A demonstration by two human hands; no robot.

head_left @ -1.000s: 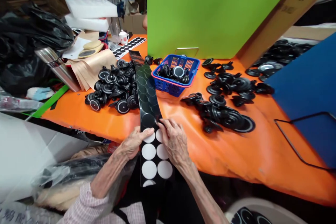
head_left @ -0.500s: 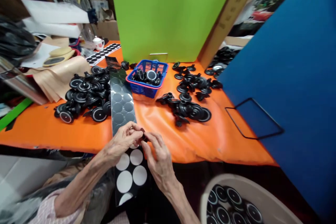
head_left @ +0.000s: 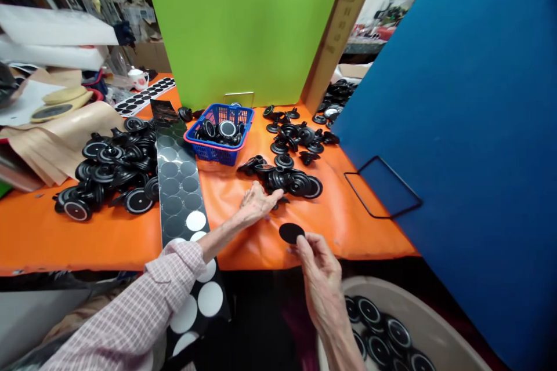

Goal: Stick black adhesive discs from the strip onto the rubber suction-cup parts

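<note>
Cluttered workshop, orange sheet-covered tabletop (head_left: 361, 235), with an upright lime-green panel (head_left: 243, 23) at the back and a big blue panel (head_left: 435, 116) on the right.

Right hand (head_left: 319, 269) had a thin, flat, black round disc (head_left: 290, 233) pinched by its edge between thumb and fingers. Disc stuck out to the left of the fingertips, black face up, over the tabletop near the front edge. It sat to the right of the left hand (head_left: 259, 204) and closer to the camera, the two apart.

Left hand was stretched forward, at the near side of a cluster of black, round, flanged parts (head_left: 298, 181), thumb pointing right. Couldn't tell whether its fingers were closed on a part; they overlapped the pile from this angle.

Left forearm, in a pale checked sleeve (head_left: 161, 284), crossed over a long, glossy black strip (head_left: 178, 185) with two columns of circles. Strip ran front to back, its near end with white circles hanging past the front edge.

Larger heap of black flanged parts (head_left: 117, 159) lay left of the strip. Blue plastic basket (head_left: 215, 153) with a pink rim stood behind the left hand, black parts inside. Beige round tub (head_left: 439, 316) sat below the tabletop at right, holding black parts with white rings (head_left: 398, 333).
</note>
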